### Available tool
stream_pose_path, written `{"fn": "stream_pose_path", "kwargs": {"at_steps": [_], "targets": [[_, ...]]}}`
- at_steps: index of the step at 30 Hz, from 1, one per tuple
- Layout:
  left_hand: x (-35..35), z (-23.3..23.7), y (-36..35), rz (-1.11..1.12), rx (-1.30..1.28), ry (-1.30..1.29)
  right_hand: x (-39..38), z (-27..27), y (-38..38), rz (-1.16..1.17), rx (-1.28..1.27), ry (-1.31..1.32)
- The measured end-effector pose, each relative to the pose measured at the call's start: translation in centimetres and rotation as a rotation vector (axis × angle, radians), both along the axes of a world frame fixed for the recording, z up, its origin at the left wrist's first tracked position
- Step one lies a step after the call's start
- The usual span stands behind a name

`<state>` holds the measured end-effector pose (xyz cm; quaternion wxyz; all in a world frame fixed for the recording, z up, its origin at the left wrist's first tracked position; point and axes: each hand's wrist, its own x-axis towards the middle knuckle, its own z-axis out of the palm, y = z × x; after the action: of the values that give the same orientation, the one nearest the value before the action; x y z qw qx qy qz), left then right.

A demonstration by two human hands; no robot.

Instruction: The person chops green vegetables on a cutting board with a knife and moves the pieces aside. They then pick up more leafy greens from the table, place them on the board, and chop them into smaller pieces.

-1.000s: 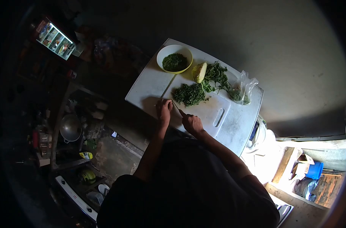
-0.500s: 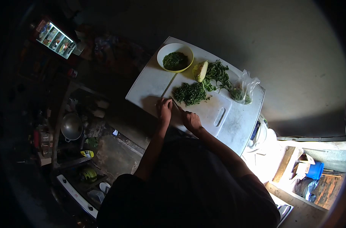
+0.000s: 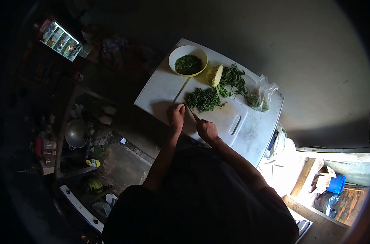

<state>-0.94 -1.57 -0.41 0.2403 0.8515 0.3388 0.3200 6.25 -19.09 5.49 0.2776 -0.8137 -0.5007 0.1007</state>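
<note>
My right hand (image 3: pixel 207 130) is closed round the handle of a knife (image 3: pixel 191 111), whose blade points away to the upper left over the white cutting board (image 3: pixel 221 124). My left hand (image 3: pixel 176 117) is at the board's left edge with its fingers curled together beside the blade's tip. Whether they touch the blade or pinch something small is too dark to make out. Just beyond the blade lies a heap of chopped green herbs (image 3: pixel 204 99). A pale, cut cabbage-like piece (image 3: pixel 216 76) and leafy stems (image 3: pixel 233 79) sit behind the heap.
On the white table (image 3: pixel 254 136) stand a bowl (image 3: pixel 188 61) of finely chopped greens at the back left and a clear plastic bag (image 3: pixel 263 95) with greens at the right. Shelves with a metal wok (image 3: pixel 76 134) are lower left. A wall rises behind the table.
My right hand and the knife have shifted slightly to the right. My left hand stays in almost the same place, and the herb heap looks the same.
</note>
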Motion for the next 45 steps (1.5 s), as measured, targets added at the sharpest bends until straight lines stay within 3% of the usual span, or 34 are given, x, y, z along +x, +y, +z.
{"fn": "stream_pose_path", "kwargs": {"at_steps": [2, 4, 7, 18, 20, 23, 32, 45], "targets": [[0.1, -0.6, 0.0, 0.018, -0.12, -0.065, 0.0, -0.2, 0.0, 0.012, 0.008, -0.007], [-0.4, 0.7, -0.3, 0.019, 0.109, 0.073, -0.2, 0.2, -0.1, 0.015, 0.017, -0.01], [-0.3, 1.1, -0.1, -0.003, 0.149, -0.055, -0.5, 0.7, -0.2, 0.022, 0.014, -0.013], [-0.4, 0.3, 0.4, -0.026, 0.141, 0.006, -1.0, -0.2, 0.2, 0.027, -0.13, 0.045], [-0.4, 0.3, 0.2, -0.025, 0.147, 0.014, -0.6, -1.3, 0.7, 0.04, 0.043, 0.01], [-0.6, 0.8, 0.2, -0.043, 0.148, -0.002, -0.1, -1.9, 1.4, 0.066, 0.095, 0.031], [-0.5, 2.0, -0.4, -0.048, 0.163, -0.043, -0.4, -0.8, -0.2, 0.044, 0.029, -0.071], [0.0, 0.2, 0.0, 0.033, 0.218, -0.017, -0.3, 0.0, 0.1, 0.025, 0.003, -0.017]]}}
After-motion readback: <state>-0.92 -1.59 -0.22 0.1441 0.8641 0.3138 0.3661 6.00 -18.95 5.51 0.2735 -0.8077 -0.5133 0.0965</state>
